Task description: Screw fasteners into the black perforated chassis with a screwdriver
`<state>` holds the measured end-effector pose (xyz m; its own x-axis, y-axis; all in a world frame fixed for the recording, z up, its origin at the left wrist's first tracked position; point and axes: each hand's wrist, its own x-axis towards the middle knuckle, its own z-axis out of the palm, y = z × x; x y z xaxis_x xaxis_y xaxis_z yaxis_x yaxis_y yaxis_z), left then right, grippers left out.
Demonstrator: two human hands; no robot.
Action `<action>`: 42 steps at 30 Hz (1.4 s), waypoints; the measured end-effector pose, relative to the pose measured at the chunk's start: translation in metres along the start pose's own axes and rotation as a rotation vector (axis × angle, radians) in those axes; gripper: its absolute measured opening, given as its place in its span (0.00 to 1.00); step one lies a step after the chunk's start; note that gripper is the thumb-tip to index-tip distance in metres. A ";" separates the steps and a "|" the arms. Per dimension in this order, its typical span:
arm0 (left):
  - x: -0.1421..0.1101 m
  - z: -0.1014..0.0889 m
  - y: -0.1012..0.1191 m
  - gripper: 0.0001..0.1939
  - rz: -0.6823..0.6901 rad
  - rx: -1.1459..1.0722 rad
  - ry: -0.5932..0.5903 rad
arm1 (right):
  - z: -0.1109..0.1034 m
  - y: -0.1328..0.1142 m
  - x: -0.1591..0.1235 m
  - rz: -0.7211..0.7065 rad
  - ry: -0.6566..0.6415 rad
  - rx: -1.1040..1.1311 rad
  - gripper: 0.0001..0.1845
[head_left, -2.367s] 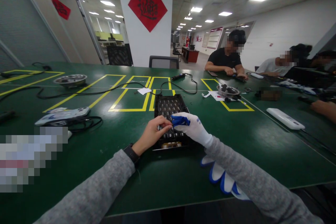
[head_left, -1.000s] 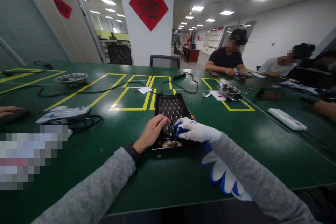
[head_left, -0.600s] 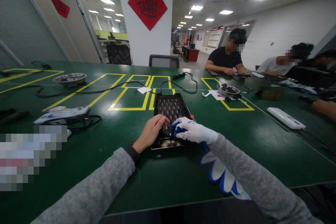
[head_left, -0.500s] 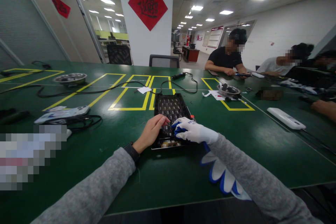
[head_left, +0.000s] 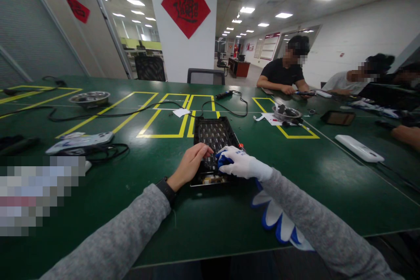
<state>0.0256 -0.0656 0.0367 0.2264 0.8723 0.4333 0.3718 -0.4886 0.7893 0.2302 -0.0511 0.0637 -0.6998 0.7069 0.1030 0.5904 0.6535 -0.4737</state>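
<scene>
A black open case (head_left: 213, 131) with rows of small metallic pieces lies on the green table in front of me. A gold-coloured part (head_left: 213, 180) shows at its near end. My left hand (head_left: 190, 164), bare with a dark wristband, rests at the case's left side, its fingers stretched out over the inside. In a white and blue work glove, my right hand (head_left: 238, 162) is closed over the right side of the case. Its fingertips are hidden, so what they hold cannot be made out. A small red knob-like part (head_left: 241, 146) shows just beyond the glove.
A second glove (head_left: 278, 221) lies by the table edge under my right forearm. Metal bowls (head_left: 89, 99) (head_left: 287, 113) stand to the left and right. Cables cross the table (head_left: 157, 223). A white elongated device (head_left: 359, 148) lies at the right. Several people sit beyond, including one in black (head_left: 282, 72).
The view has shifted very slightly. Both hands stay at the case, with little visible movement of the gloved fingers.
</scene>
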 end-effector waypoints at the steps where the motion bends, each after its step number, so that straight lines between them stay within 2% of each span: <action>1: 0.000 0.000 0.000 0.20 0.000 -0.002 0.001 | 0.000 0.000 0.000 0.009 0.002 0.009 0.10; 8: 0.000 -0.001 0.000 0.20 -0.001 -0.002 0.006 | 0.000 0.001 -0.001 0.032 0.052 0.136 0.09; 14: 0.000 -0.002 0.003 0.21 0.013 0.023 0.002 | -0.002 0.003 0.004 0.126 0.213 0.235 0.13; 17: 0.000 -0.002 0.004 0.21 0.029 0.032 -0.002 | -0.015 0.010 0.002 0.186 0.430 0.010 0.11; 19: -0.001 -0.002 0.004 0.22 0.034 0.034 -0.002 | -0.024 0.020 -0.002 0.215 0.482 -0.244 0.14; 21: -0.001 -0.002 0.003 0.23 0.035 0.039 -0.002 | -0.029 0.033 -0.005 0.269 0.349 -0.388 0.18; 23: -0.001 -0.002 0.001 0.24 0.034 0.045 -0.001 | -0.030 0.047 -0.006 0.309 0.179 -0.420 0.18; 25: -0.001 -0.002 0.001 0.24 0.035 0.057 -0.006 | -0.029 0.058 -0.006 0.312 0.105 -0.433 0.17; 31: -0.001 -0.003 0.004 0.22 0.052 0.104 -0.026 | -0.032 0.072 -0.008 0.237 0.070 -0.451 0.23; 36: -0.001 -0.003 0.002 0.22 0.068 0.127 -0.027 | -0.033 0.071 -0.011 0.261 0.069 -0.509 0.21; 42: 0.002 -0.005 -0.002 0.21 0.076 0.138 -0.034 | -0.031 0.077 -0.010 0.159 0.046 -0.459 0.22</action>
<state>0.0206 -0.0626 0.0378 0.2882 0.8328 0.4727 0.4725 -0.5530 0.6862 0.2953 0.0005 0.0530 -0.5739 0.8123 0.1043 0.8124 0.5808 -0.0530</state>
